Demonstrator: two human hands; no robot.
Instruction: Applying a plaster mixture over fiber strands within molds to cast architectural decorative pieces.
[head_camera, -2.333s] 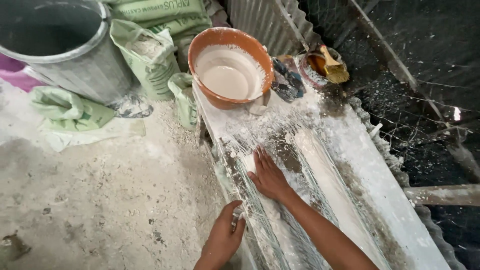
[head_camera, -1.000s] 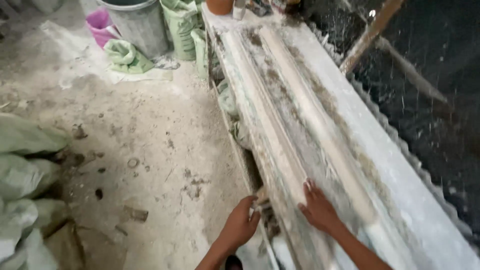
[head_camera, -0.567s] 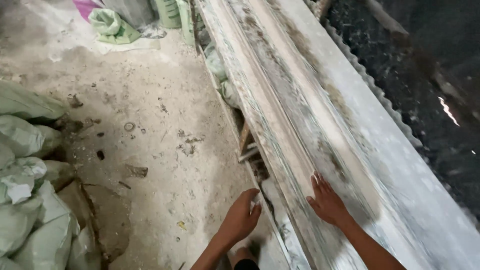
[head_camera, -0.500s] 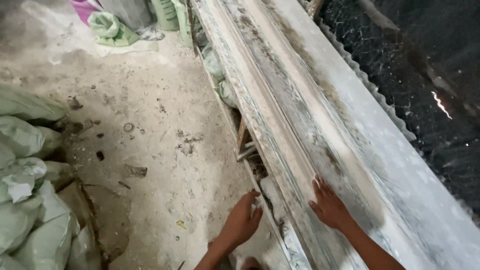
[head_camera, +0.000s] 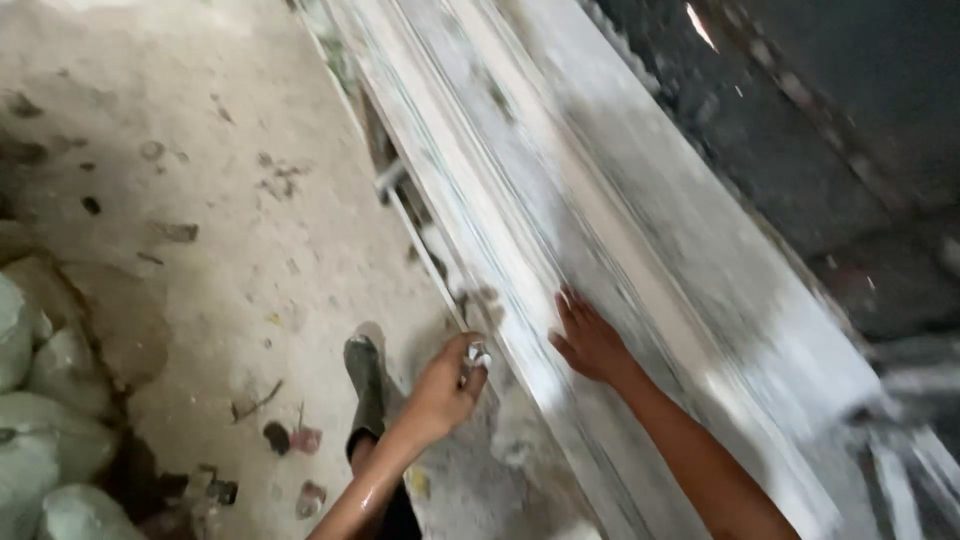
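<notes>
Long white-dusted workbench (head_camera: 640, 200) — ridged plaster strip (head_camera: 500, 210) along it, dusty concrete floor (head_camera: 250, 220) beside

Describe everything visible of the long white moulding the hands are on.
The long white plaster-coated moulding runs diagonally from top centre to lower right, raised above the dusty concrete floor. Its surface is ridged lengthwise, streaked grey and smeared wet-looking. The right hand lies flat on it, fingers spread; the left hand is at its near edge, pinching something small and white.

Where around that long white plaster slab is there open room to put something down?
The dusty concrete floor between the long white plaster slab and the pale green sacks lies mostly bare. It is crowded near the dark boot and left hand; the right hand rests flat on the slab.
</notes>
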